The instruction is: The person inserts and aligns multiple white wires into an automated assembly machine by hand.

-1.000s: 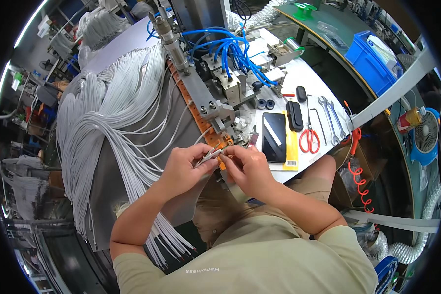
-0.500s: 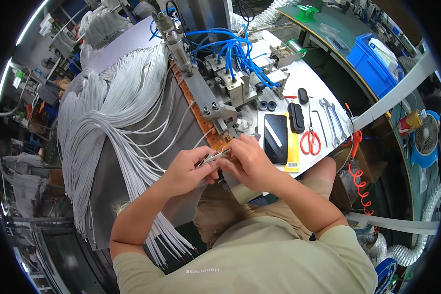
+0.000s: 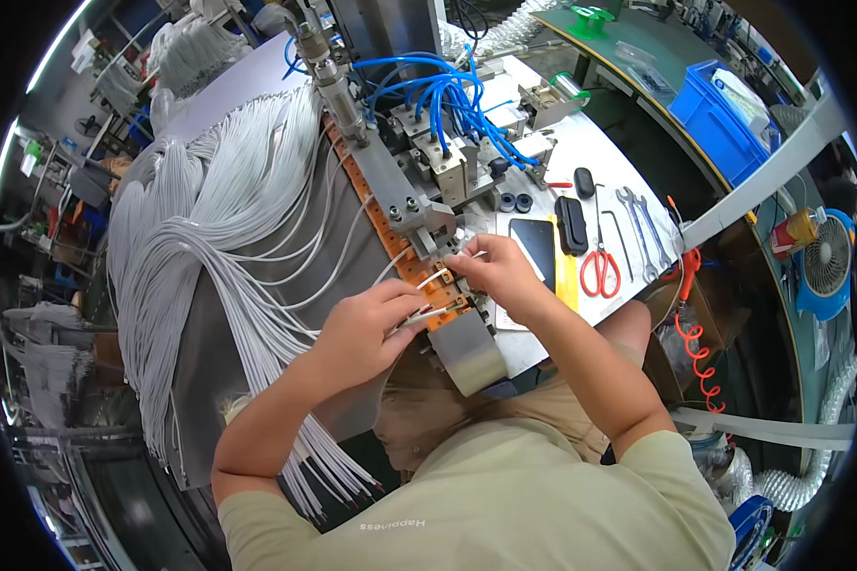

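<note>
My left hand [image 3: 364, 328] is closed round white cables, whose stripped ends [image 3: 435, 314] poke out past the fingertips over the orange fixture rail [image 3: 390, 238]. One more white cable end [image 3: 432, 280] points up from the same hand toward the rail. Just beyond, my right hand [image 3: 500, 274] pinches with thumb and forefinger beside the rail's near end; what sits between those fingertips is too small to make out. Above them projects the grey metal arm [image 3: 405, 195] of the machine. A thick bundle of white cables [image 3: 229, 257] spreads over the table to the left.
Blue air hoses [image 3: 448, 90] loop over the machine's metal blocks. On the white table at right lie a phone [image 3: 535, 243], a black case [image 3: 571, 226], red-handled scissors [image 3: 600, 273] and wrenches [image 3: 643, 228]. A red coiled hose [image 3: 700, 352] hangs beyond the table edge.
My hands, together before, have separated. The right has moved up and slightly right toward the machine; the left has shifted slightly left with the cables, uncovering the rail's near end.
</note>
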`<act>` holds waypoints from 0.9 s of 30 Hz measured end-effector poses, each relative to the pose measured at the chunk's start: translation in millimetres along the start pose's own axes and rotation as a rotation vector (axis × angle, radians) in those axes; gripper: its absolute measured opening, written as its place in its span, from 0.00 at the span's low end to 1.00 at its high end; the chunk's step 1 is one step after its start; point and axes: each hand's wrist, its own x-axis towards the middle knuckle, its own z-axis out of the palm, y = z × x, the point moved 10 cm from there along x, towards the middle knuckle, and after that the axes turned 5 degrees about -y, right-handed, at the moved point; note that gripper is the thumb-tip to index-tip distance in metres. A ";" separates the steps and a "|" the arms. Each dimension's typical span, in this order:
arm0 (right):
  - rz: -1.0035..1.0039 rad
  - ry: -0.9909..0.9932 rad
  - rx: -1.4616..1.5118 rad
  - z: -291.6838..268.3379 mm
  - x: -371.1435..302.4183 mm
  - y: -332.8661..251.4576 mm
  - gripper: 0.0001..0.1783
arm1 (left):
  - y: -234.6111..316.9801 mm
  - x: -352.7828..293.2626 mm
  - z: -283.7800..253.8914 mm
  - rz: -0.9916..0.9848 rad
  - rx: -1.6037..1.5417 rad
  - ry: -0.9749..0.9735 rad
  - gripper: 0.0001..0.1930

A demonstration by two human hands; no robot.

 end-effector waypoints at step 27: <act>-0.589 0.164 -0.560 50.4 -81.3 -76.2 0.04 | -20.4 -5.4 -14.2 -0.272 -0.236 0.185 0.08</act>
